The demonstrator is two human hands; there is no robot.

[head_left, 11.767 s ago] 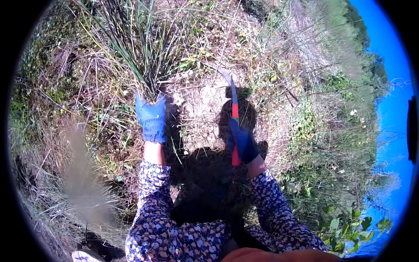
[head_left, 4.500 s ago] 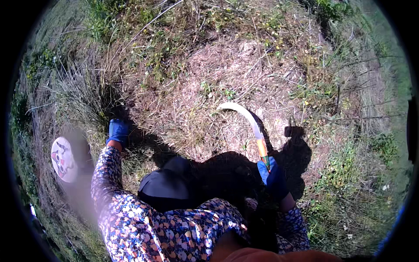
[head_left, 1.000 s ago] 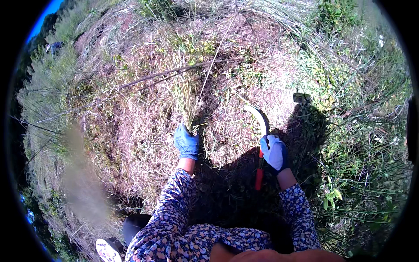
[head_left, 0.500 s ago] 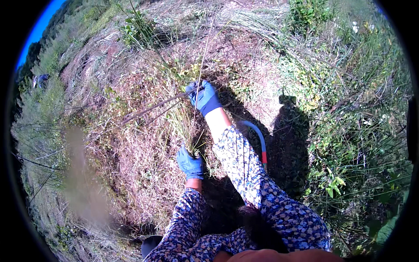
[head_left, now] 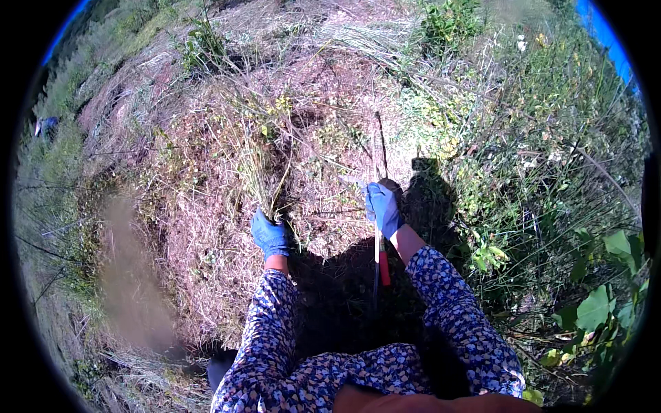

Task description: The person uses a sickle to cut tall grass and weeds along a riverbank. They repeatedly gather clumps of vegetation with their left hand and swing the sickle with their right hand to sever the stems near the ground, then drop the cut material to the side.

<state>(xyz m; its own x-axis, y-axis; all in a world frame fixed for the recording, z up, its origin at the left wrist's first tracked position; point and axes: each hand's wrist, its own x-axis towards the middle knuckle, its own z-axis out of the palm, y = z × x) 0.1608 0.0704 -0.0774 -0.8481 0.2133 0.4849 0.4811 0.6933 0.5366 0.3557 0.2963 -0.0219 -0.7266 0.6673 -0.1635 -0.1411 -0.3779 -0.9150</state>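
My left hand (head_left: 270, 234), in a blue glove, is closed round the base of a bunch of grass stalks (head_left: 255, 168), which fan upward and away from me. To its right, apart from the bunch, my gloved right hand (head_left: 383, 208) is closed round a slim hand tool with a pale straight length and a red section (head_left: 384, 268) below the fist. A light blue-grey end juts out left of the fingers. The fist hides the tool's middle, and its exact kind does not show. A thin straight line rises above this hand.
Dry cut grass (head_left: 200, 234) covers the slope around my hands. Tall green weeds (head_left: 544, 213) stand on the right, with a broad-leaved plant (head_left: 593, 308) at lower right. Cut stems (head_left: 358, 40) lie at the back. A blurred brown shape (head_left: 134, 275) hangs at left.
My right hand has let go of the stalks, moved right and nearer to me, and taken hold of the tool. My left hand has shifted slightly left and away, keeping its bunch.
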